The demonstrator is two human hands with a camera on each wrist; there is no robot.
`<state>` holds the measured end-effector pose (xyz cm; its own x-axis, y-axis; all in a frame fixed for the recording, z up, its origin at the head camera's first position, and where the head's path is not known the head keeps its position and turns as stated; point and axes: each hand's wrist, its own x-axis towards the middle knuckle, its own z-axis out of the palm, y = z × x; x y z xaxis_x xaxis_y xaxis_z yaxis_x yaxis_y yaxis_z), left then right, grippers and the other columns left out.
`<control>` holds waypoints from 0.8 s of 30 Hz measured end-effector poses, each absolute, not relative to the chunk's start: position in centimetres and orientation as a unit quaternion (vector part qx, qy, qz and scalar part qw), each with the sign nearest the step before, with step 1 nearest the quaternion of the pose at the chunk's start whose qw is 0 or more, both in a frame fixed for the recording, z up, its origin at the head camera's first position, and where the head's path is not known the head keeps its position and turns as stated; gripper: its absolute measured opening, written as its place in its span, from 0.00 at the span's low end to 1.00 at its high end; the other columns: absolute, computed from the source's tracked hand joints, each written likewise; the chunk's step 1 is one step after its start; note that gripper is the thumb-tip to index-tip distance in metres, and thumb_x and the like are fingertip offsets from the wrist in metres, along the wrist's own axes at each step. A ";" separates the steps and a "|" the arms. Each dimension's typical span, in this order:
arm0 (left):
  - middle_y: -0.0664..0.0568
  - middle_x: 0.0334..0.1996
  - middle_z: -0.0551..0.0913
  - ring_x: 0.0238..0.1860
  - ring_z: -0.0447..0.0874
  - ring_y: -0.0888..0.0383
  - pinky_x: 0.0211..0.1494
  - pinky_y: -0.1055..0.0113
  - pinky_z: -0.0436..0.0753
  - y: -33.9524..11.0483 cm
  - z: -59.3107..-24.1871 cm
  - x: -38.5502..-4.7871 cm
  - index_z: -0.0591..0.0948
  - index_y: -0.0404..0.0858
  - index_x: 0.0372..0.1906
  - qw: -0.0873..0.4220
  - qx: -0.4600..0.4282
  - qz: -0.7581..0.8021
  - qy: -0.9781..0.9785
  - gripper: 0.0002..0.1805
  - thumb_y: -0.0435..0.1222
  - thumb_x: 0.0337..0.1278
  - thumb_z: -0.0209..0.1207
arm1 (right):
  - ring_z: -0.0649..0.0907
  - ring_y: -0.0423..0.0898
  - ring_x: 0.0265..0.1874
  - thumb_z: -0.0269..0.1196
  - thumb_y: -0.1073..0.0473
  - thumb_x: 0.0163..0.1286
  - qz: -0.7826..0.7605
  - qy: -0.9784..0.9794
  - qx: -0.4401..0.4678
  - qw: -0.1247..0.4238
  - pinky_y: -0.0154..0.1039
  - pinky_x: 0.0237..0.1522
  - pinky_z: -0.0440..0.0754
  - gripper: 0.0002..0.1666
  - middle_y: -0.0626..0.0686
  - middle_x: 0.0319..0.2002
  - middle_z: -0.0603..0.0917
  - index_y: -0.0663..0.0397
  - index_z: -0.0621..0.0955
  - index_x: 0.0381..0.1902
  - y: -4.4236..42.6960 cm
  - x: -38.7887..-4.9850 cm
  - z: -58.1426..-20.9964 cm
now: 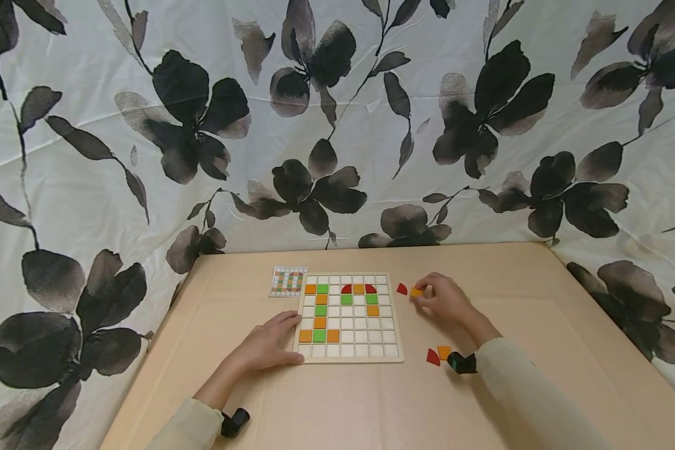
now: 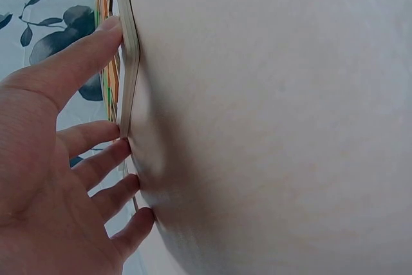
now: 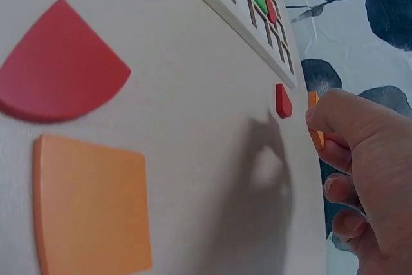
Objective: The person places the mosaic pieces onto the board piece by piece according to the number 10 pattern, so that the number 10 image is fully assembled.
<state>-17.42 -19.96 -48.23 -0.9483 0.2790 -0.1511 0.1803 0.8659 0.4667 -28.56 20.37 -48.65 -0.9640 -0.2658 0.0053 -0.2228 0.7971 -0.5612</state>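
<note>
A white grid board lies on the table, with orange and green squares and two red quarter-circle pieces set in some of its cells. My left hand rests against the board's left side, thumb near the front corner and fingers extended along the edge. To the right of the board, my right hand pinches an orange square tile between thumb and fingertips, above the tabletop. Close to that tile lies a loose red quarter-circle piece.
Nearer the right wrist lie another red quarter-circle piece and an orange square. A small pattern card sits at the board's far left corner. Behind the wooden table hangs a floral cloth.
</note>
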 end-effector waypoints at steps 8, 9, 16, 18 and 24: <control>0.49 0.72 0.65 0.73 0.62 0.47 0.69 0.40 0.65 -20.1 -48.2 -17.3 0.69 0.42 0.69 0.107 0.119 0.234 0.959 0.47 0.53 0.41 0.72 | 0.75 0.49 0.39 0.69 0.56 0.58 -0.297 0.944 -0.131 0.051 0.39 0.42 0.80 0.16 0.52 0.47 0.80 0.50 0.84 0.45 18.6 -28.4 -48.5; 0.49 0.72 0.65 0.73 0.62 0.47 0.69 0.40 0.65 -20.1 -48.2 -17.3 0.69 0.42 0.69 0.107 0.119 0.234 0.959 0.47 0.53 0.40 0.72 | 0.75 0.49 0.39 0.69 0.56 0.58 -0.299 0.944 -0.131 0.052 0.38 0.42 0.80 0.16 0.51 0.47 0.80 0.50 0.84 0.45 18.4 -28.4 -48.5; 0.50 0.72 0.65 0.73 0.62 0.47 0.69 0.40 0.64 -20.2 -48.4 -17.3 0.69 0.43 0.69 0.108 0.117 0.232 0.960 0.48 0.53 0.40 0.72 | 0.75 0.47 0.37 0.70 0.57 0.58 -0.306 0.938 -0.153 0.046 0.35 0.38 0.77 0.15 0.49 0.44 0.80 0.50 0.84 0.44 17.1 -28.2 -48.9; 0.50 0.72 0.65 0.73 0.62 0.47 0.69 0.39 0.64 -20.2 -48.5 -17.3 0.69 0.43 0.69 0.107 0.117 0.231 0.960 0.48 0.54 0.40 0.72 | 0.75 0.46 0.37 0.70 0.57 0.58 -0.307 0.938 -0.156 0.047 0.34 0.38 0.77 0.14 0.48 0.43 0.80 0.49 0.85 0.43 16.7 -28.1 -49.0; 0.50 0.72 0.64 0.73 0.61 0.47 0.69 0.39 0.64 -20.2 -48.5 -17.3 0.68 0.43 0.70 0.106 0.116 0.229 0.961 0.48 0.54 0.40 0.72 | 0.75 0.48 0.43 0.70 0.57 0.59 -0.314 0.934 -0.160 0.055 0.43 0.52 0.80 0.14 0.48 0.44 0.80 0.49 0.85 0.43 15.2 -27.9 -49.1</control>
<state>-17.32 -20.16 -48.54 -0.9505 0.2722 -0.1500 0.1753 0.8681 0.4643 -27.87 15.23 -49.09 -0.9426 -0.3340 -0.0028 -0.2643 0.7510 -0.6051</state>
